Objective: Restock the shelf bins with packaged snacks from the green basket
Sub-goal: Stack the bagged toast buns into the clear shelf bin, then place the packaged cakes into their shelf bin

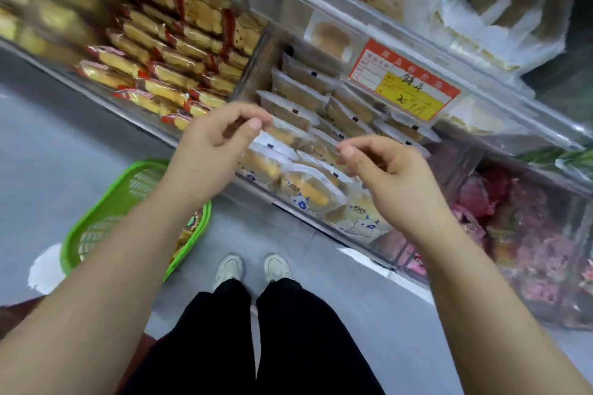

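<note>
Both hands hovered over the middle clear bin (321,221), and the step in hand looked like settling bread packets into their rows there, not fetching more. The left hand (213,135) pinched thumb to forefinger at the edge of a clear-wrapped bun packet (285,133) at the top of the front stack, though blur left it unsure whether film was truly caught between them. The right hand (390,170) had its fingers curled loosely above the same stack; whether it gripped anything could not be told. The green basket (106,221) sat on the floor at about eight o'clock from the hands, partly hidden by the left forearm, with one or two colourful packets visible at its near edge (the rest was out of sight). The next move probably called for letting go, bending down to that basket and lifting another packet. Three bins showed on this shelf: red-edged cake packets (173,74) at ten o'clock, too many to count, the buns in two rows in the middle, and pink-wrapped snacks (526,234) at four o'clock. One red-and-yellow price tag (406,80) hung above.
</note>
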Demonstrator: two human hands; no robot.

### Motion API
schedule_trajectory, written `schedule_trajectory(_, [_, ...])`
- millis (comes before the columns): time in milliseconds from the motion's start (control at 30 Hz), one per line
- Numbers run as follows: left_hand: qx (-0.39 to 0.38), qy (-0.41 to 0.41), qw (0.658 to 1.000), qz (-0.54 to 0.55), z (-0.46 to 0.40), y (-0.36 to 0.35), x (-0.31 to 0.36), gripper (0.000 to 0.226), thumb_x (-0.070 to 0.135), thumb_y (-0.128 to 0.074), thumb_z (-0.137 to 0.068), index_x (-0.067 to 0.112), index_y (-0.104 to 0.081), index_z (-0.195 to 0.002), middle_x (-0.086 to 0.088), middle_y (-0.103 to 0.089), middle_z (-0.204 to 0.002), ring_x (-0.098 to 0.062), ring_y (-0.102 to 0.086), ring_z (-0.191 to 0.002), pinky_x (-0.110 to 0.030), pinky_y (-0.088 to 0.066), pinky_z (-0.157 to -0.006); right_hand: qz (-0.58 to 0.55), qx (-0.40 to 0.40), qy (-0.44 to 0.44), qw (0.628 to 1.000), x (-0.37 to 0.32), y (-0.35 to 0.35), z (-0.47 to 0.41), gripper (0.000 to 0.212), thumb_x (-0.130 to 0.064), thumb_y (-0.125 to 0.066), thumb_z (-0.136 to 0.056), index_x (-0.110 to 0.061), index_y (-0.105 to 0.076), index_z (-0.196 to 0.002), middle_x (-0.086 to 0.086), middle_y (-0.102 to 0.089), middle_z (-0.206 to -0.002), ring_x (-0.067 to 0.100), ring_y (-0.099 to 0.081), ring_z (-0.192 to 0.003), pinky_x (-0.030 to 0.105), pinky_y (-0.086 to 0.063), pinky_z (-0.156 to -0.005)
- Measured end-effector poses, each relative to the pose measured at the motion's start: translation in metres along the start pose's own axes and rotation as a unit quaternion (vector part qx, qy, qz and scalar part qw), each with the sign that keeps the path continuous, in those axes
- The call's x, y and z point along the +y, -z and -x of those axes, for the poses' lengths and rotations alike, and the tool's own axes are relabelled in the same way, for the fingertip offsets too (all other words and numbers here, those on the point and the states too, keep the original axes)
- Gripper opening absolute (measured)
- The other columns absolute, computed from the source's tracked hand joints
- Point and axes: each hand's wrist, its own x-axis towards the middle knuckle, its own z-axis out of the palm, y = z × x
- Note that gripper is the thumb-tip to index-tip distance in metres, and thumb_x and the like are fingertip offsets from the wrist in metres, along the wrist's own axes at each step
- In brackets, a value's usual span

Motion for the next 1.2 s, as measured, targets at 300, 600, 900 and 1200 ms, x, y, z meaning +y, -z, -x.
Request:
schedule_trajectory(300, [0.358,0.214,0.899,0.133,0.146,0.073,-0.071,0.024,0.002,-0.051,-0.092,0.023,-0.062,-0.091,0.006,-0.067,-0.077,0.001,-0.059,-0.070,-0.013,-0.047,-0.071,-0.092,-0.307,0.031,0.947,-0.046,-0.163,-0.006,0.019,-0.009,-0.054,-0.091,-0.023,-0.065,-0.087,0.004,-0.063,-0.071,-0.007,-0.051,-0.054,0.004,-0.039,-0.053])
schedule_trajectory(600, [0.427,0.412,0.786,0.174,0.238,0.093,-0.244,0.026,0.005,-0.052,-0.091,0.028,-0.061,-0.083,0.001,-0.065,-0.078,-0.011,-0.059,-0.074,-0.023,-0.048,-0.073,0.091,-0.449,-0.094,0.884,0.050,-0.353,-0.033,0.015,-0.010,-0.052,-0.092,-0.009,-0.065,-0.099,0.007,-0.062,-0.076,0.008,-0.051,-0.059,0.007,-0.039,-0.049])
schedule_trajectory(900, [0.307,0.513,0.794,0.109,0.235,0.074,-0.488,0.013,0.008,-0.058,-0.086,0.011,-0.065,-0.096,-0.004,-0.060,-0.070,-0.011,-0.054,-0.060,-0.023,-0.040,-0.056,0.368,-0.486,-0.017,0.793,0.231,-0.534,-0.160,0.008,-0.011,-0.060,-0.087,-0.009,-0.067,-0.089,0.010,-0.064,-0.080,0.013,-0.058,-0.068,0.020,-0.043,-0.060])
schedule_trajectory(1200, [0.150,0.489,0.858,-0.045,0.199,0.059,-0.648,0.056,0.035,-0.067,-0.082,0.010,-0.047,-0.128,-0.014,-0.054,-0.126,-0.027,-0.054,-0.112,-0.029,-0.042,-0.091,0.554,-0.574,0.261,0.544,0.326,-0.664,-0.234,0.084,-0.034,-0.080,-0.066,-0.022,-0.038,-0.138,0.007,-0.038,-0.145,0.026,-0.040,-0.130,0.031,-0.036,-0.106])
